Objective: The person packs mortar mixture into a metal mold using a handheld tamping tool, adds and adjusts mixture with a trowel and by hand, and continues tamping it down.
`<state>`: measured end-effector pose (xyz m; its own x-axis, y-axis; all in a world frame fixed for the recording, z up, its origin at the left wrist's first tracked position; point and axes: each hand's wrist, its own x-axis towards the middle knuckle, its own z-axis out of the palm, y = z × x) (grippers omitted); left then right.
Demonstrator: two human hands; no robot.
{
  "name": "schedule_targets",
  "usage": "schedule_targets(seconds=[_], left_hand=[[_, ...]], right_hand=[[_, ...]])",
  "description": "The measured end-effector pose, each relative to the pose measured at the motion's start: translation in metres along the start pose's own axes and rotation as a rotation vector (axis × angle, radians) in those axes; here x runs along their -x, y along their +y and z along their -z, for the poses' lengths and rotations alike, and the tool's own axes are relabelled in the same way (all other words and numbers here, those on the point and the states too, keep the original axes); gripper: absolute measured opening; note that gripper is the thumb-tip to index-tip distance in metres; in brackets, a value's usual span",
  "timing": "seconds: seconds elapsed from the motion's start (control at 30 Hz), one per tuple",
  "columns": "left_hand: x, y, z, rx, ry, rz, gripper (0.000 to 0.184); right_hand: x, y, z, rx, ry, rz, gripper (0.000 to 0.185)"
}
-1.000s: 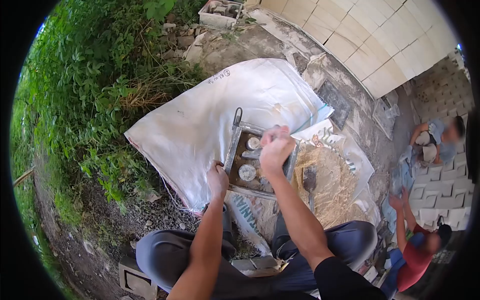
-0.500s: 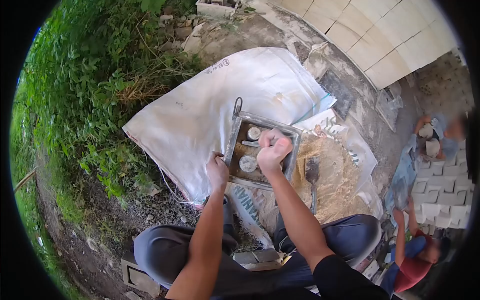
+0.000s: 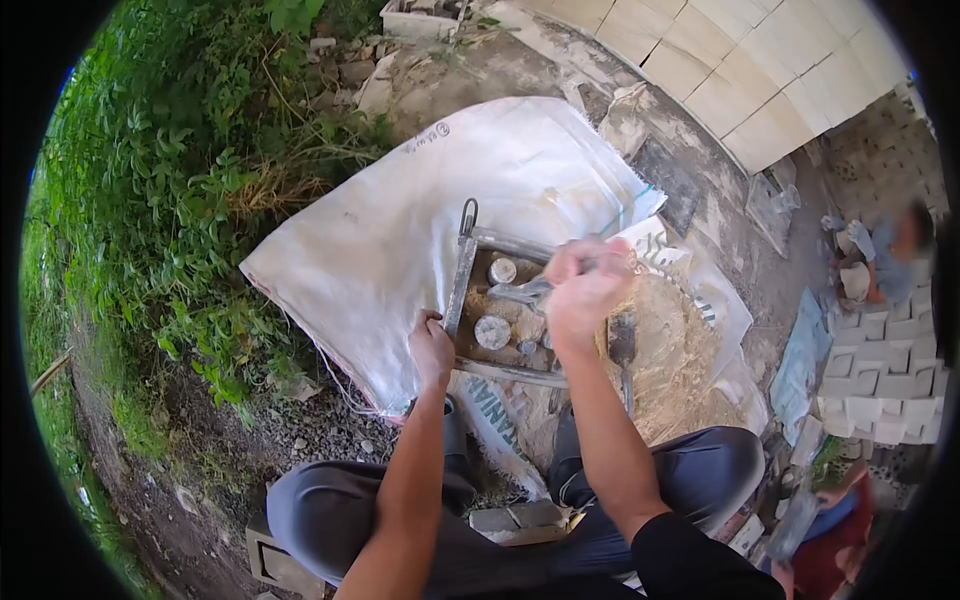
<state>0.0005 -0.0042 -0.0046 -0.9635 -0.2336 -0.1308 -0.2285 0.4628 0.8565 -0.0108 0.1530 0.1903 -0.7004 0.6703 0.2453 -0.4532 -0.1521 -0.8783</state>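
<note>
And the R hand (image 3: 588,292) swings out to the right, off the middle of the frame (image 3: 510,374) and over its R rim, blurred w/ speed! That opens up the view inside: big disc (image 3: 492,332) and small disc (image 3: 502,270) both show clear of the fingers, w/ loose brown grit around them, plus a couple of smaller round bits by the big disc. Grey bar (image 3: 518,292) sits btwn the discs, its far end running up to the R hand; can't tell if it's held or just lies under. R fingers look curled in, but too smeared to say if they're pinching anything. L hand (image 3: 432,350) hasn't budged: fingers bent over the L rim, thumb side in close, gripping the frame at its lower L, so the frame stays about where it was. Frame's in front of the person, ahead of the feet, wire loop (image 3: 469,215) up at its top L corner, white sack (image 3: 350,235) spread beyond and to the left. Sand (image 3: 682,365) is heaped just beside it on the R, trowel (image 3: 621,338) lying there, nobody's hand on it. Over on the far R, co-worker in red (image 3: 835,545) is now bent lower, hands away from the blue sheet (image 3: 800,365), well apart from the frame.
</note>
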Motion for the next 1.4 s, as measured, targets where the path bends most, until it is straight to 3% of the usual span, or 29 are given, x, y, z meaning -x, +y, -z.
schedule_targets(seconds=[0.07,0.1,0.17,0.2,0.23,0.3,0.4,0.43,0.47,0.53,0.63,0.73,0.77,0.8,0.87,0.9,1.0,1.1,1.17,1.2,1.23,1.27,1.33,1.4], left_hand=[[0.001,-0.008,-0.001,-0.028,0.023,-0.036,0.025],[0.001,-0.006,-0.003,-0.032,0.052,-0.091,0.026],[0.001,0.003,-0.001,-0.026,0.019,-0.042,0.026],[0.001,0.003,0.001,-0.034,-0.014,0.016,0.026],[-0.001,-0.003,-0.003,-0.023,0.058,-0.120,0.026],[-0.005,-0.008,-0.007,-0.004,0.056,-0.090,0.026],[-0.002,-0.013,-0.001,0.006,0.055,-0.087,0.024],[-0.002,-0.005,0.001,-0.004,0.030,-0.025,0.023],[0.000,0.002,0.001,-0.010,-0.003,0.038,0.022],[0.006,-0.008,0.000,-0.007,-0.037,0.029,0.022],[-0.003,-0.009,-0.004,-0.034,0.026,-0.012,0.022],[0.001,-0.003,-0.001,-0.031,0.009,0.009,0.023],[0.000,-0.005,-0.002,-0.029,0.007,0.001,0.023],[0.004,-0.004,0.001,-0.028,-0.004,-0.001,0.023],[0.001,0.001,0.001,-0.048,0.008,0.022,0.024],[-0.003,0.002,0.000,-0.045,0.002,0.014,0.024],[-0.001,-0.007,-0.003,-0.044,0.027,-0.048,0.025],[0.001,-0.005,0.001,-0.065,-0.019,-0.033,0.023],[-0.005,0.005,0.002,-0.088,-0.054,-0.011,0.022],[0.004,0.008,0.007,-0.254,0.005,-0.169,0.022],[0.008,0.015,0.008,-0.411,0.066,-0.343,0.025],[0.009,0.027,0.001,-0.395,0.066,-0.377,0.025],[0.037,0.041,0.005,-0.322,-0.197,-0.820,0.047],[0.056,0.051,-0.007,-0.404,-0.287,-0.883,0.056]], right_hand=[[0.012,0.016,0.012,-0.082,0.036,0.040,0.058],[0.016,0.054,0.020,0.126,0.009,0.123,0.057],[0.002,0.046,0.005,0.071,-0.013,-0.218,0.055],[-0.002,0.031,0.001,0.075,-0.010,-0.211,0.055],[-0.007,0.020,-0.001,0.069,0.027,-0.174,0.056],[-0.011,-0.017,-0.011,0.117,0.061,-0.061,0.056],[0.007,0.010,0.006,0.040,0.214,-0.051,0.058],[0.020,0.053,0.022,0.237,0.095,0.046,0.058],[0.011,0.061,0.016,0.599,0.074,0.439,0.060],[-0.008,0.037,0.004,0.213,0.050,-0.126,0.061],[-0.008,-0.022,-0.009,0.179,0.199,-0.039,0.061],[0.011,-0.006,0.010,0.369,0.333,0.071,0.061],[0.018,0.035,0.029,0.421,0.147,0.242,0.061],[0.015,0.028,0.027,0.429,0.154,0.245,0.061],[-0.004,0.017,0.017,0.383,0.190,-0.038,0.061],[-0.010,0.015,0.027,0.199,0.219,-0.092,0.058],[-0.003,-0.043,0.015,0.163,0.303,-0.002,0.058],[0.015,0.015,0.029,0.203,0.394,-0.003,0.055],[0.005,0.029,0.038,0.124,0.273,-0.064,0.046],[0.007,0.021,0.043,0.114,0.288,-0.063,0.046],[0.004,0.013,0.048,0.107,0.074,-0.118,0.044],[-0.007,0.005,0.053,0.110,-0.147,-0.151,0.042],[-0.006,-0.003,0.063,0.009,-0.164,-0.197,0.042],[-0.008,0.002,0.061,-0.068,-0.052,-0.213,0.041]])
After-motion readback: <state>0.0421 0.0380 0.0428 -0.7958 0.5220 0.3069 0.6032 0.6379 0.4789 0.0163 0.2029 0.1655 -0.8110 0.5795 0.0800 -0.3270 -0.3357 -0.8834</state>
